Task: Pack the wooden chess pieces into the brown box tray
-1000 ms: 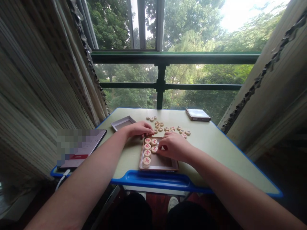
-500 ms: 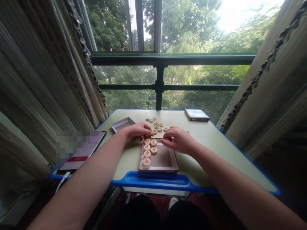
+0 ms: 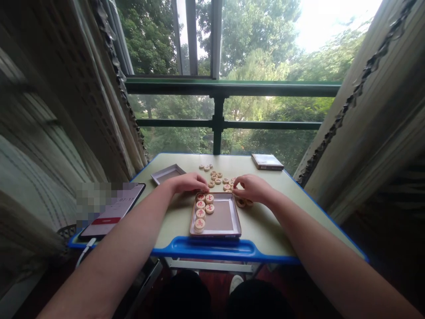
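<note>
A shallow open box (image 3: 238,217) lies near the front edge of the table. Along its left side sit several round wooden xiangqi pieces with red characters, such as the lowest piece (image 3: 199,225); its right part shows a bare bottom. My left hand (image 3: 190,181) is at the box's far left corner, fingers bent together, and what they hold, if anything, is hidden. Beyond the far right corner, my right hand (image 3: 254,188) has thumb and fingers closed among loose pieces (image 3: 227,187); I cannot make out what lies between them. More pieces (image 3: 241,202) show beneath this hand.
A grey box lid (image 3: 168,173) lies at the back left. At the back right is a flat case (image 3: 267,161). A phone (image 3: 116,210) with a cable stands at the left edge. The table (image 3: 279,241) has a blue rim, with a window railing behind.
My right hand has moved from over the box's far right corner to the loose pieces beyond it. My left hand stays by the far left corner. The camera view has shifted slightly.
</note>
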A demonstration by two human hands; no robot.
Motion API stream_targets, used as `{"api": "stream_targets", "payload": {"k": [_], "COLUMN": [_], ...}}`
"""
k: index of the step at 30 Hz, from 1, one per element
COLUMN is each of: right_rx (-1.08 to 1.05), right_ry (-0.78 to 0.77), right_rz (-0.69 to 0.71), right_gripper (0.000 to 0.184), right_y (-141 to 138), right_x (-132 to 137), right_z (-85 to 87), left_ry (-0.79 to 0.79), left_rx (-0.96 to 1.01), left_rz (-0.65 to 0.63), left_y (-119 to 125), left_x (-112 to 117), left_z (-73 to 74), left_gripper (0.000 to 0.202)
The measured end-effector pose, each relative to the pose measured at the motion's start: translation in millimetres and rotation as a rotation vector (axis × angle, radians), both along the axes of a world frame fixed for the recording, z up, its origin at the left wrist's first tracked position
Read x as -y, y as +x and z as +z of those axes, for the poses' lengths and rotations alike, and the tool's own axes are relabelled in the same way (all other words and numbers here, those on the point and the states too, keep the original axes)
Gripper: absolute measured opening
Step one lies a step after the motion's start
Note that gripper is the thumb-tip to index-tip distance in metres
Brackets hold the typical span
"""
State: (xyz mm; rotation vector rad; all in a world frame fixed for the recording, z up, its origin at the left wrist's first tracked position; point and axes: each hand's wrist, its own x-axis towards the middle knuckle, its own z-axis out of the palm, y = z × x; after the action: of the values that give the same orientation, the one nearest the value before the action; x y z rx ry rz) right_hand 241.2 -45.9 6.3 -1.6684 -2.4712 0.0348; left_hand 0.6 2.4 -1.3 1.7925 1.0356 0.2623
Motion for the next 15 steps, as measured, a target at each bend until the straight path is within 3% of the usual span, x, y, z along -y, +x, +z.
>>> {"api": "stream_targets", "payload": {"k": [15], "right_rx": [0.018], "right_ry": [-0.032], "right_rz": [-0.098], "right_gripper": [0.027], "right_y": [1.0], "right_x": [-3.4], "right_z": [-4.5], "left_ry": [0.115], "left_rx": [-0.101], "left_rz": [-0.089], "left_y": [2.9], "left_x": [-0.1], "left_z": [0.1], "left_gripper": [0.036]}}
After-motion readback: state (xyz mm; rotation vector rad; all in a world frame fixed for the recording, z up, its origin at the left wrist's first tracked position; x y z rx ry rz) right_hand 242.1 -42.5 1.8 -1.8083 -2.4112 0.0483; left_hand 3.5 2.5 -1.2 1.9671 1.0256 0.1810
